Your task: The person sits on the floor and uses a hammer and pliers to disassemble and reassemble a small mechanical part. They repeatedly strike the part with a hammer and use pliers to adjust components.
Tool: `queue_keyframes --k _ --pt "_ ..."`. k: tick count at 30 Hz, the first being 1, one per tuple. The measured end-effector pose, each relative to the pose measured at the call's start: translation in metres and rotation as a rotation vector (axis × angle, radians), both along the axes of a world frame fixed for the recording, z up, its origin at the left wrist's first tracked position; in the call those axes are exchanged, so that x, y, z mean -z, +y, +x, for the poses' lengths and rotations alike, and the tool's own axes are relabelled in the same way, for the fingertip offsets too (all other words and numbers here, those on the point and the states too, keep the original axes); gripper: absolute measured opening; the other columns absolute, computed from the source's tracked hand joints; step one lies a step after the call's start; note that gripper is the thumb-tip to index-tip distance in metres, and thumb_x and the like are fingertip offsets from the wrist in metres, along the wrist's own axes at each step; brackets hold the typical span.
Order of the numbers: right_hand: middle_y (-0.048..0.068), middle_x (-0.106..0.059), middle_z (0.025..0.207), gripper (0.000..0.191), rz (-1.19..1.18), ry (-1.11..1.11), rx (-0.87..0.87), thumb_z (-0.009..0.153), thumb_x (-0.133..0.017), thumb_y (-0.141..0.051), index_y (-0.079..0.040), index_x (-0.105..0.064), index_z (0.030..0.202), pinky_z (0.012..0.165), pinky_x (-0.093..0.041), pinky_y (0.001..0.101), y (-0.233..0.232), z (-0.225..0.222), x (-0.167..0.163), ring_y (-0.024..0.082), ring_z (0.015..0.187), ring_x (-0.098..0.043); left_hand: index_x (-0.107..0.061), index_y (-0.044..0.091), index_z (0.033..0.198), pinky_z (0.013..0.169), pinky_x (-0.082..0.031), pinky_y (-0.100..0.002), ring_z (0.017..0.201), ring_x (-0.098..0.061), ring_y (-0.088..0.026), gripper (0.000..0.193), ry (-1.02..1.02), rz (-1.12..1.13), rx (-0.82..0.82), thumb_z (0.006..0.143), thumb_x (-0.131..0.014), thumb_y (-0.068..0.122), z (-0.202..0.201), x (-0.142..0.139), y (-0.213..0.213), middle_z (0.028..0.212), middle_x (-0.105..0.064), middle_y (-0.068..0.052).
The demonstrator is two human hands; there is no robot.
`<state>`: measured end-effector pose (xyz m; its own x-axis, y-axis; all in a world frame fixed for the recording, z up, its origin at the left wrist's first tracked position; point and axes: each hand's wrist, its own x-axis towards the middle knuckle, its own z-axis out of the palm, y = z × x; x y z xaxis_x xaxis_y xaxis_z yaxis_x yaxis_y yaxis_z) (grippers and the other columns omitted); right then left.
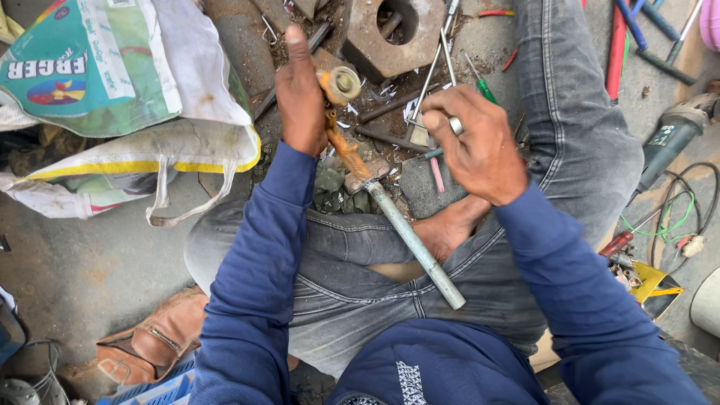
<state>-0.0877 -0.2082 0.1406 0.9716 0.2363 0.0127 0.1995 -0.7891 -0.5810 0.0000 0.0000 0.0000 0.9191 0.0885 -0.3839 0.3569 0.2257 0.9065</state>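
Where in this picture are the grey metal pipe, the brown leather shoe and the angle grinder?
grey metal pipe (416, 247), head view, middle of its bare shaft.
brown leather shoe (154, 341), head view, upper near the buckle.
angle grinder (671, 139), head view, dark body.

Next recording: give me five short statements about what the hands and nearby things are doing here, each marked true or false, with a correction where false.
1. The left hand grips an orange-stained fitting on a grey pipe. True.
2. The pipe lies flat on the floor, away from the person. False: it slants across the person's lap.
3. The right hand wears a ring. True.
4. The right hand is empty. False: it holds a thin metal tool.
5. A brown shoe lies at lower left. True.
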Motion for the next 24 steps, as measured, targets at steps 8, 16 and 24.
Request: queue_keyframes --k 8,16,24 --pt "0.019 -0.069 0.114 0.026 0.354 0.003 0.206 0.113 -0.054 -0.021 0.002 -0.063 0.110 0.070 -0.060 0.0333 -0.064 -0.022 -0.042 0.021 0.085 -0.071 -0.069 0.003 0.103 0.068 -0.062 -0.034 0.078 -0.066 -0.013 0.067 0.199 -0.604 0.164 0.082 -0.065 0.066 -0.004 -0.021 -0.005 0.093 -0.070 -0.005" --pt "0.015 -0.062 0.089 0.047 0.849 -0.120 0.276 0.112 -0.065 -0.033 -0.001 -0.047 0.141 0.079 -0.057 0.0366 -0.086 -0.073 -0.048 0.023 0.080 -0.065 -0.065 0.001 0.117 0.084 -0.059 -0.029 0.093 -0.068 -0.014 0.040 0.013 -0.483 0.275 0.083 -0.085 0.006 -0.011 -0.001 -0.014 0.106 -0.072 -0.006" --pt "0.004 -0.061 0.075 0.024 0.701 0.487 0.514 0.103 -0.056 -0.015 0.001 -0.058 0.121 0.047 -0.041 0.0232 -0.026 -0.057 -0.032 0.008 0.054 -0.049 -0.070 0.000 0.117 0.087 -0.060 -0.029 0.096 -0.071 -0.014 0.040 -0.157 -0.453 0.277 0.081 -0.087 0.002 -0.014 -0.002 -0.011 0.111 -0.074 -0.010"
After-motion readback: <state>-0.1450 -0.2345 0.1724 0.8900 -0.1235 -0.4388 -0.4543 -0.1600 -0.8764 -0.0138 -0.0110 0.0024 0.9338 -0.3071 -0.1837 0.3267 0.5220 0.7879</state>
